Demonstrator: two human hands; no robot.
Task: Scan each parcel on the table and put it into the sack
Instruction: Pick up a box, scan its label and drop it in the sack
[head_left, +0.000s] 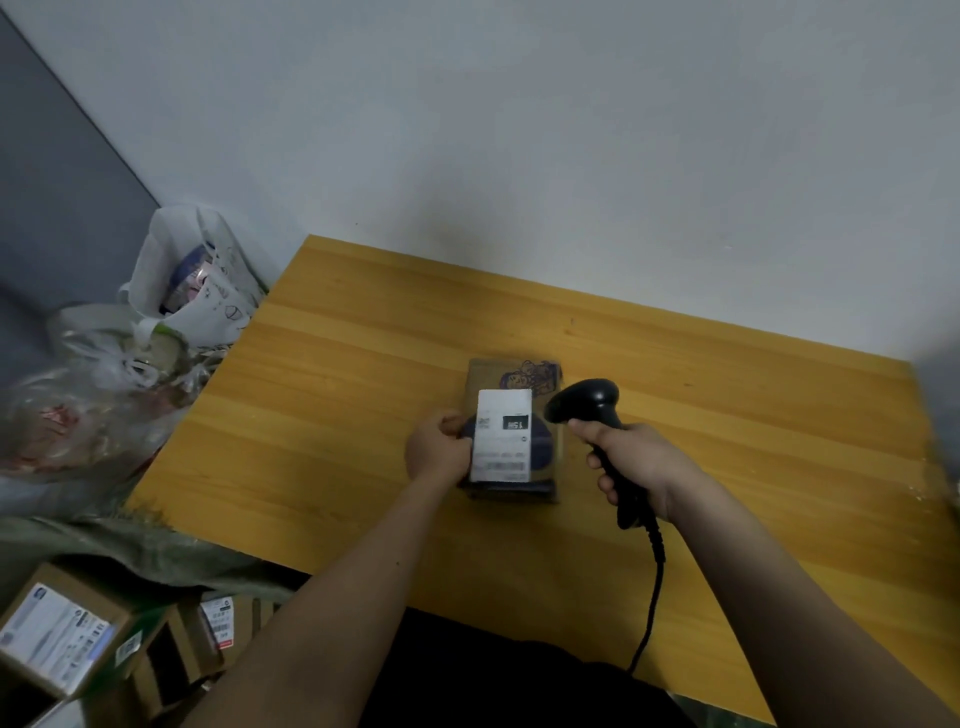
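- Fingers (457, 423) of our left hand (436, 448) curl over the left edge of the parcel (511, 431), thumb side pinching it near the white label (503, 436).
- Parcel: a brown cardboard box lying flat near the middle of the wooden table (337, 395), label face up, a dark printed drawing at its far end. Label text too blurred to read.
- Our right hand (631, 462) is wrapped round the handle of the black scanner (589, 402); index finger lies at the front of the grip, whether on a trigger we cannot tell.
- Scanner head sits just beside the parcel's right edge, level with the label's upper part and tilted toward it. We cannot tell whether it touches the box.
- Scanner's coiled cable (655, 582) runs from the handle base down across the table toward our body.
- Left of the table, below its near corner, the greenish woven sack (156, 551) lies open, with cardboard boxes (67, 629) bearing labels beside it.
- Farther back on the left: a white plastic bag (202, 275) with things inside, and clear crumpled plastic bags (78, 395).
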